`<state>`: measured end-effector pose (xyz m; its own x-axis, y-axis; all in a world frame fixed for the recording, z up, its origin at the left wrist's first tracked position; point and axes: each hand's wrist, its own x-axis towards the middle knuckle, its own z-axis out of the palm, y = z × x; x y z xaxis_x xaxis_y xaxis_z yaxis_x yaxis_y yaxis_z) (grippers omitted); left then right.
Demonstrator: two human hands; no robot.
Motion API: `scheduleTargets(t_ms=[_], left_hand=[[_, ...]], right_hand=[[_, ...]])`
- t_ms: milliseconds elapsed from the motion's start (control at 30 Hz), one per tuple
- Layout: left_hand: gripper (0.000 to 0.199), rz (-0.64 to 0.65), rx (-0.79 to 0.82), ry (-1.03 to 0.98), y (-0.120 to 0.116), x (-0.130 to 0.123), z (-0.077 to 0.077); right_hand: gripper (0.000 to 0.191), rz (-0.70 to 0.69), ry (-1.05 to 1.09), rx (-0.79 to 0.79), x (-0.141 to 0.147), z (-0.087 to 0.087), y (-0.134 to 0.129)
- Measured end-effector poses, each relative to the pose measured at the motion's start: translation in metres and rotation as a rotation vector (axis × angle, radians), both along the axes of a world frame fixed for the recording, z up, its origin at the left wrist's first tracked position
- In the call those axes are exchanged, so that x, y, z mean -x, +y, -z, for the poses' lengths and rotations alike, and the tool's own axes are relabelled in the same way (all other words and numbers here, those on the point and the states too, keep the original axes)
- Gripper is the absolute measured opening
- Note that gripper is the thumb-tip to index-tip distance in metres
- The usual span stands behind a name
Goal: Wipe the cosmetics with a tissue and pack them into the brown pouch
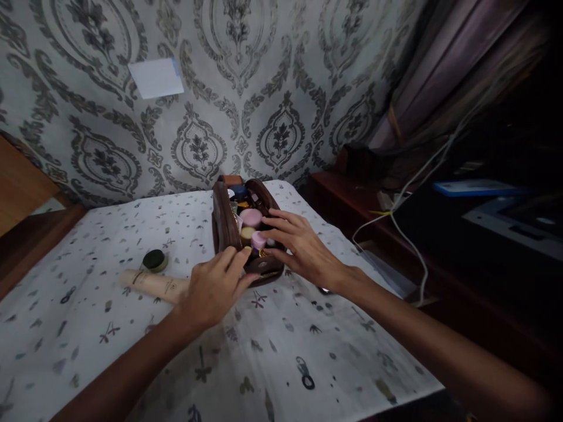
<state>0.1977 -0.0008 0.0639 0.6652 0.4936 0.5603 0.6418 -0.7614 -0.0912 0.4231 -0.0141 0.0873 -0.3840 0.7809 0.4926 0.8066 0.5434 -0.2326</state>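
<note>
A brown toiletry bag (226, 225) lies unzipped on the patterned white cloth. Inside it are a large pink-lidded jar (251, 218), a smaller pink-lidded jar (258, 239), a yellowish lid (247, 234) and a dark blue item (238, 192). My left hand (214, 287) is closed at the bag's near left edge, thumb and fingers around the rim. Over the right side of the bag, my right hand (303, 245) has its fingers stretched out and apart, the tips by the jars. A beige tube (153, 285) lies left of the bag, one end hidden behind my left hand.
A small jar with a dark lid (155, 259) stands beside the tube. Behind the cloth (281, 351) rises a patterned wall (237, 129) with a white card (156, 78). At right are loose white cables (413, 249) and a blue-edged device (475, 188).
</note>
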Motion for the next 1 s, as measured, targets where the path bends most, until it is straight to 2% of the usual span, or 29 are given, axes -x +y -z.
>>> scheduleTargets(t_ms=[167, 267, 400, 600, 700, 767, 867, 933, 1000], left_hand=[[0.027, -0.058, -0.147, 0.053, 0.001, -0.008, 0.001], [0.029, -0.079, -0.145, 0.088, 0.0, -0.009, 0.0], [0.031, -0.121, -0.151, 0.129, 0.0, -0.012, 0.001], [0.03, -0.112, -0.161, 0.114, -0.002, -0.012, 0.001], [0.031, -0.016, -0.078, -0.004, -0.001, -0.003, 0.0], [0.034, 0.046, 0.029, -0.164, 0.004, 0.005, -0.002], [0.039, -0.047, 0.197, -0.432, 0.02, 0.015, -0.005], [0.046, -0.141, 0.31, -0.546, 0.034, 0.015, -0.004], [0.052, -0.161, 0.408, -0.615, 0.047, 0.009, -0.001]], right_hand=[[0.016, -0.013, 0.002, 0.057, 0.002, -0.006, 0.012], [0.012, 0.019, -0.012, 0.083, 0.006, -0.008, 0.016], [0.017, 0.075, -0.048, 0.113, 0.011, -0.011, 0.016], [0.02, 0.061, -0.084, 0.102, 0.011, -0.014, 0.012], [0.02, 0.041, -0.053, 0.057, 0.009, -0.008, 0.009], [0.022, 0.048, 0.034, -0.024, 0.006, 0.001, 0.009], [0.044, 0.154, 0.242, -0.121, 0.001, 0.02, 0.014], [0.062, 0.242, 0.411, -0.077, 0.0, 0.031, 0.022], [0.07, 0.294, 0.589, 0.028, 0.003, 0.04, 0.03]])
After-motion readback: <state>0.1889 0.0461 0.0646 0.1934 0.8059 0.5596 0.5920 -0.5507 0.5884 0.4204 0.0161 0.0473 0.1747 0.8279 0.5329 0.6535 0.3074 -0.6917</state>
